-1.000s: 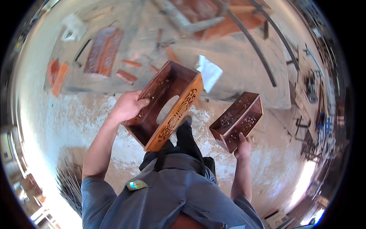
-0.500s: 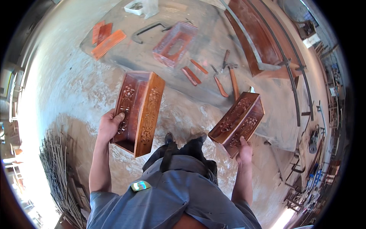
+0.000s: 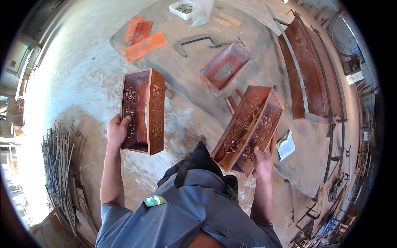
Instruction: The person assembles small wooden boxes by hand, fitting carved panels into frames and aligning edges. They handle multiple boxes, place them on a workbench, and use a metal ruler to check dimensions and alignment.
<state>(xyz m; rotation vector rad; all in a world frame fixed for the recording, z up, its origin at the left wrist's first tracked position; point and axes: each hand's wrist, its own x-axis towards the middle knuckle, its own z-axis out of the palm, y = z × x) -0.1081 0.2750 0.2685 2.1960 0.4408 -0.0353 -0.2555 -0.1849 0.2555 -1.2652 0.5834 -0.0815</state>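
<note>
In my left hand (image 3: 118,130) is a reddish-brown open wooden box (image 3: 156,120) with carved floral sides. My thumb presses on its near carved wall and the fingers are hidden behind. Over on the right, my right hand (image 3: 263,162) grips the wall of a second carved wooden box (image 3: 244,120), tilted, with its open side turned partly toward me. The two boxes are held apart above the floor. Beyond them a third box (image 3: 238,62), plain-sided with a pale oval patch on its bottom, lies on a dusty sheet. Behind the right-hand box, wooden pieces (image 3: 230,104) show only in part.
A G-clamp (image 3: 197,39), orange-red boards (image 3: 144,46), a white tub (image 3: 178,11) and a plastic bag (image 3: 202,12) lie farther off. At the right stand a large clamped wooden panel (image 3: 308,66) and a white paper (image 3: 286,146). Thin rods (image 3: 58,165) are piled at the left.
The floor things have shifted rightward in view. My right hand's box appears larger and now covers most of the hand tools. My left hand's box stands straighter. Both hands keep their hold.
</note>
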